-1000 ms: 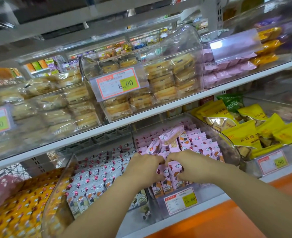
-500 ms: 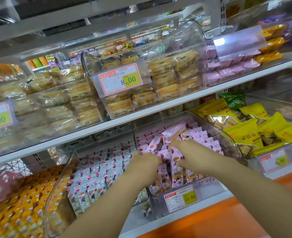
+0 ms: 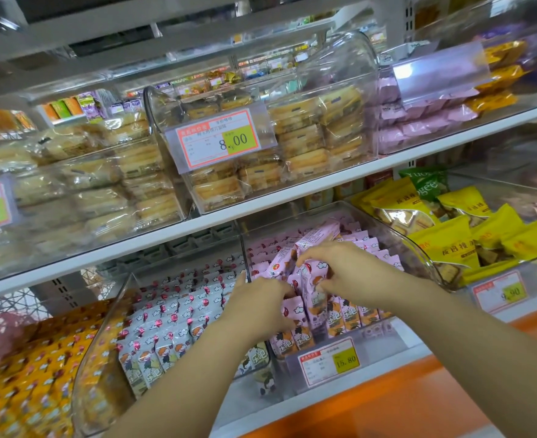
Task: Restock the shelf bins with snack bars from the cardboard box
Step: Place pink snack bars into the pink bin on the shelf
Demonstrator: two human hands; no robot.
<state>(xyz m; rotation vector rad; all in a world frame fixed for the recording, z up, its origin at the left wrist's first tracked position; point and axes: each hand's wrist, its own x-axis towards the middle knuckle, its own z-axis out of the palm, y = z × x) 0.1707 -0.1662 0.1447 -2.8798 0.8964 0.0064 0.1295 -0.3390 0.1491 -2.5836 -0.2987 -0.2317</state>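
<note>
Both my hands are inside a clear plastic bin on the lower shelf, filled with pink snack bars standing in rows. My right hand grips a pink bar upright, its fingers curled round the top. My left hand is just left of it, fingers curled over the tops of the front pink bars. A few loose pink bars lie tilted on top of the rows behind my hands. The cardboard box is not in view.
A bin of white-wrapped bars stands to the left, orange packs beyond it. Yellow bags fill the bin to the right. The upper shelf carries clear bins of biscuit packs. Price tags hang on the bin fronts.
Both hands have moved deeper and upward into the pink bin. My right hand has lifted a bar higher above the front row; the left hand stays on the front bars.
</note>
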